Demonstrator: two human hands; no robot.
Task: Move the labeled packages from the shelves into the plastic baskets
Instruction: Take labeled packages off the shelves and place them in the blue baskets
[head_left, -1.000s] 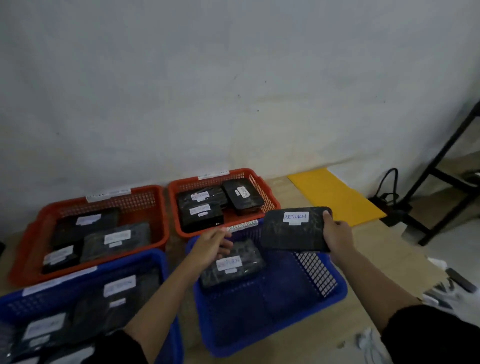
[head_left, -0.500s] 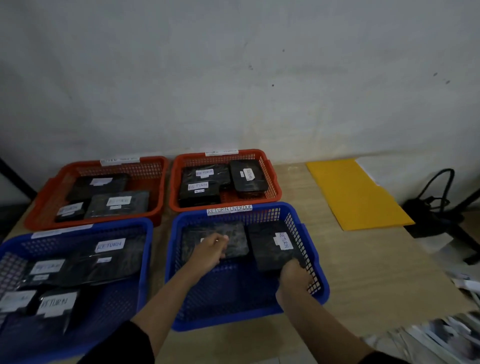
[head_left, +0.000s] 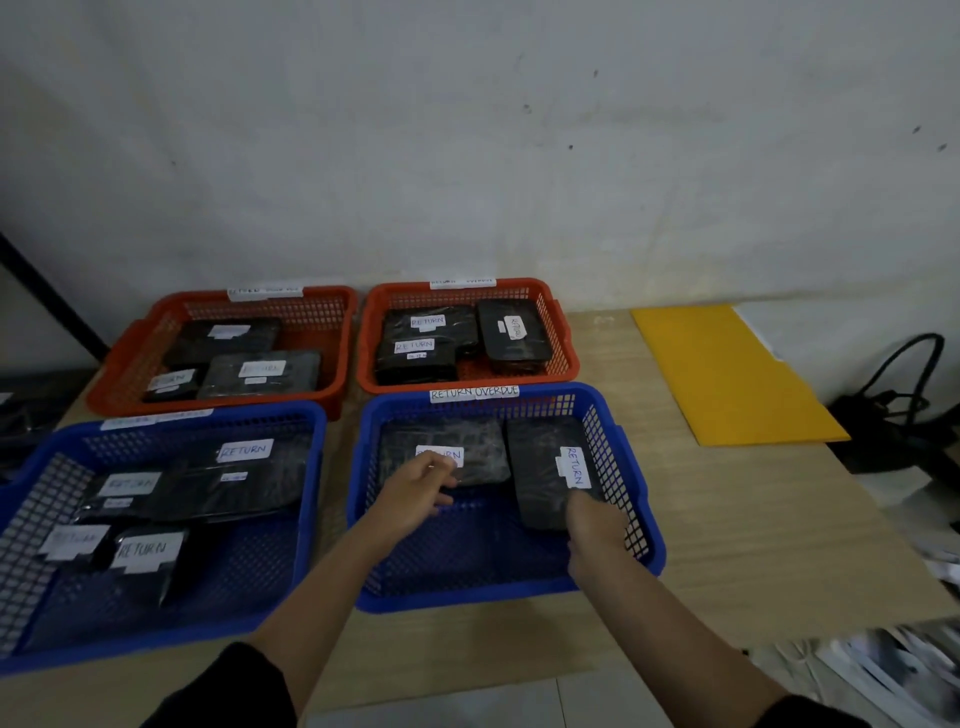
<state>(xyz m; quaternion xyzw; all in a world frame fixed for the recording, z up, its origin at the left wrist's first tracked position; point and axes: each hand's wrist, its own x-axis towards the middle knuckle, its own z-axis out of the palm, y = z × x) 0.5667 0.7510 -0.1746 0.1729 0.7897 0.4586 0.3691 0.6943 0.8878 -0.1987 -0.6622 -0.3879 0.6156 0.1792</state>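
Note:
A blue basket (head_left: 642, 499) tagged "RETURN OVERDUE" stands at the near middle of the table. Two black wrapped packages with white "RETURN" labels lie in it: one at the back left (head_left: 483, 441), one along the right wall (head_left: 540, 457). My left hand (head_left: 421, 486) hovers over the near edge of the left package with loosely curled fingers that hold nothing. My right hand (head_left: 592, 525) grips the near end of the right package, inside the basket.
A second blue basket (head_left: 306, 499) with several labeled packages stands to the left. Behind are two orange baskets (head_left: 119, 374) (head_left: 563, 338), each with packages. A yellow folder (head_left: 727, 374) lies on the wooden table (head_left: 753, 519) at right, and a black bag (head_left: 893, 410) beyond it.
My right hand brought the package down from above the basket rim and laid it along the right wall. My left hand drew back a little from the left package. The view tilted down.

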